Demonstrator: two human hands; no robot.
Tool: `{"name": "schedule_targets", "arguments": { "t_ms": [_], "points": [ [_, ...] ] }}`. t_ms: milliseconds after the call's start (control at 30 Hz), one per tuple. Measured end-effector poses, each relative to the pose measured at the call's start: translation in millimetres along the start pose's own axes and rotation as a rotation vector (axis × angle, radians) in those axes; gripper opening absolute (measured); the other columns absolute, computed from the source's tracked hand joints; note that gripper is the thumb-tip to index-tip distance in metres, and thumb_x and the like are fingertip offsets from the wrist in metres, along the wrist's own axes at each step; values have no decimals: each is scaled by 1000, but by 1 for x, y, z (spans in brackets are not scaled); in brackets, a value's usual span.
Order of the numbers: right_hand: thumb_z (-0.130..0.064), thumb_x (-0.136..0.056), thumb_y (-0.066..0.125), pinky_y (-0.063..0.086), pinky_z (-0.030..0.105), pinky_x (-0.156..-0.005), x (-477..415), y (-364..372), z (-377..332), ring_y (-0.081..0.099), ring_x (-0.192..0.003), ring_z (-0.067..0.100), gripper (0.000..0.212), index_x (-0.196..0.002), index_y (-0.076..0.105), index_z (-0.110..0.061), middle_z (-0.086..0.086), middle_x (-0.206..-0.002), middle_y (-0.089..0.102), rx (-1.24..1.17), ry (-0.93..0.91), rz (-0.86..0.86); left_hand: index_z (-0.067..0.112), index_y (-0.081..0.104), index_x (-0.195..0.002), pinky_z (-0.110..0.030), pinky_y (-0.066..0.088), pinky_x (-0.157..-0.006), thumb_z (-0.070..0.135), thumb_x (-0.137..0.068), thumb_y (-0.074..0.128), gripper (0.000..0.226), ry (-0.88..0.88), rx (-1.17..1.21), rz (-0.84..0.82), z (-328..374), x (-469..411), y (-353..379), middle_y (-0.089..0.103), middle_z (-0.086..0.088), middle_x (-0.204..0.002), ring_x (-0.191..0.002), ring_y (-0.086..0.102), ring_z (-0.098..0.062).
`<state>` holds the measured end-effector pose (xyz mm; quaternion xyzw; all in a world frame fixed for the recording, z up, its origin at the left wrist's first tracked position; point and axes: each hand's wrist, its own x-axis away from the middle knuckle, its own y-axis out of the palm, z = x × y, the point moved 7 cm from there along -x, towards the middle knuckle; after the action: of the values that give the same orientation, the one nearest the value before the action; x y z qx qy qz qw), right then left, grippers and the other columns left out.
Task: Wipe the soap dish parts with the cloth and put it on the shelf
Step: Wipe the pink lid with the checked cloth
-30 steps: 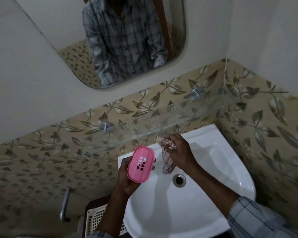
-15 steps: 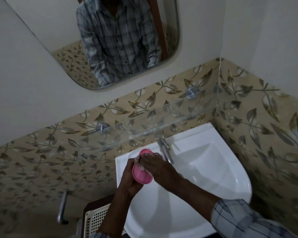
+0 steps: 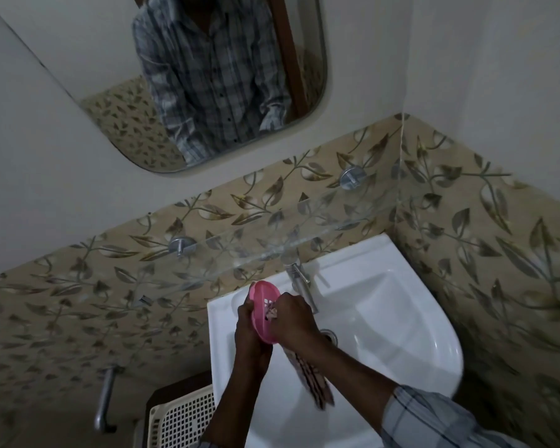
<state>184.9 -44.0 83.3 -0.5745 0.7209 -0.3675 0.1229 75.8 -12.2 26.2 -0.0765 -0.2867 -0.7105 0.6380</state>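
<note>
My left hand grips a pink oval soap dish part with drain slots, tilted on edge over the left rim of the white sink. My right hand presses a checked cloth against the dish's slotted face. The cloth's loose end hangs down under my right wrist. A clear glass shelf on two metal pegs runs along the tiled wall above the sink, and nothing stands on it.
A chrome tap stands just right of my hands at the sink's back. A white mesh basket sits lower left beside the sink. A metal handle sticks out of the left wall. A mirror hangs above.
A second ago the cloth was held apart from the dish; my right hand has brought it onto the dish and is rubbing its slotted face. The dish has tilted more on edge.
</note>
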Motion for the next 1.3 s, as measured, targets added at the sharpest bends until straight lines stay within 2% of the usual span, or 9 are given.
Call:
{"name": "schedule_targets", "arguments": {
  "t_ms": [167,333,467,633,767,900,1033,1133,1300],
  "points": [
    [-10,-83,66,59,36,-73,3,-30,9,71,-84,28,18,-90,71,5,20,-94,73,-471,49,-19,3,63,-104,-34,57,-67,32,-101,46,34,-29,-107,-38,3,-3,5,72,-11,-84,-78,69,-25],
    [-4,-84,60,46,21,-53,0,-75,12,68,-72,22,16,-74,72,-9,5,-72,72,-346,-82,264,7,61,-115,-35,53,-69,33,-96,46,36,-157,24,-97,15,-6,12,61,-11,-89,-80,60,-23],
    [3,-88,60,57,26,-87,10,-45,-5,68,-101,15,39,-123,67,-11,9,-114,73,-346,-382,200,2,60,-120,-41,46,-87,34,-96,44,43,-210,38,-149,15,-5,19,62,-19,-109,-96,59,-30],
    [13,-75,60,49,47,-101,38,3,-1,64,-114,31,46,-119,67,0,22,-120,68,-73,-792,110,-10,48,-134,-49,44,-99,40,-91,45,66,-312,57,-151,10,-8,14,55,-31,-122,-109,56,-42],
    [2,-86,55,53,25,-82,11,-9,42,69,-98,16,38,-110,72,-23,1,-105,74,-296,-379,36,-4,46,-141,-44,51,-89,37,-88,51,68,-240,124,-163,12,-12,-1,58,-30,-126,-108,59,-39],
    [-17,-86,63,49,24,-70,0,-20,75,69,-90,22,16,-99,72,-15,5,-96,75,-456,86,173,-2,53,-137,-42,51,-96,37,-70,73,80,-172,236,-296,21,-7,8,58,-29,-133,-118,59,-40],
    [-42,-81,75,56,26,-68,14,11,57,69,-67,14,32,-66,72,-13,4,-71,74,-817,120,-103,-2,43,-144,-40,55,-86,41,-70,72,91,-133,321,-342,17,-3,18,45,-29,-143,-129,46,-39],
    [-29,-82,76,53,24,-61,23,23,54,66,-63,18,28,-67,72,-5,19,-71,71,-1058,201,-120,-4,43,-142,-38,50,-89,42,-82,58,77,-134,319,-297,8,0,24,45,-28,-139,-122,47,-36],
    [-33,-76,75,59,43,-67,18,8,67,71,-68,35,30,-70,72,-4,17,-70,74,-853,200,56,23,59,-130,-43,55,-88,32,-103,46,32,245,-410,-19,24,-5,1,68,-4,-117,-107,65,-23]
  ]
}}
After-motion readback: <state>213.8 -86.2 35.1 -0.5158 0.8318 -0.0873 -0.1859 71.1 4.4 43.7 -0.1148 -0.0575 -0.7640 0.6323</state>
